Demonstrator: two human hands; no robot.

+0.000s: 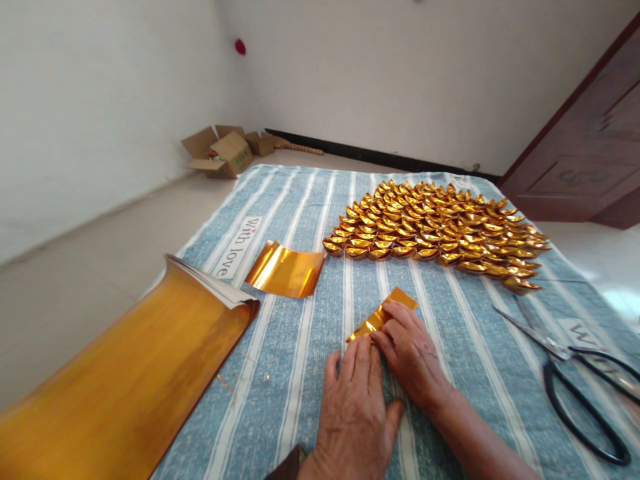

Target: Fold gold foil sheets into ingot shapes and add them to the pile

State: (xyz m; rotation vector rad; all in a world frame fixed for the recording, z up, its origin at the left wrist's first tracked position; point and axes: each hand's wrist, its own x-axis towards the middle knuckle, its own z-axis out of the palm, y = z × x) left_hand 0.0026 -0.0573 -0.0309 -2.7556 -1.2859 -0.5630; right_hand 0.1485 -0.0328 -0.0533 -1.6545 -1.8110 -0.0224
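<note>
A folded strip of gold foil paper (381, 319) lies slantwise on the striped cloth in front of me. My left hand (354, 403) rests flat, fingers stretched forward and their tips on the strip's near-left end. Beside it, my right hand (414, 350) has its fingers bent and pressed over the strip's near edge; the fingertips are partly hidden. Left of both hands sits a small stack of curled, cut gold foil sheets (289, 269). Beyond the strip, many folded gold foil ingots (425, 223) stand in close rows.
A large folded stack of gold foil sheets (135, 363) hangs over the table's left edge. Black-handled scissors (557, 350) lie on the right, blades slightly apart. The table wears a blue-and-white striped cloth (295, 373). Open cardboard boxes (227, 155) stand on the floor behind.
</note>
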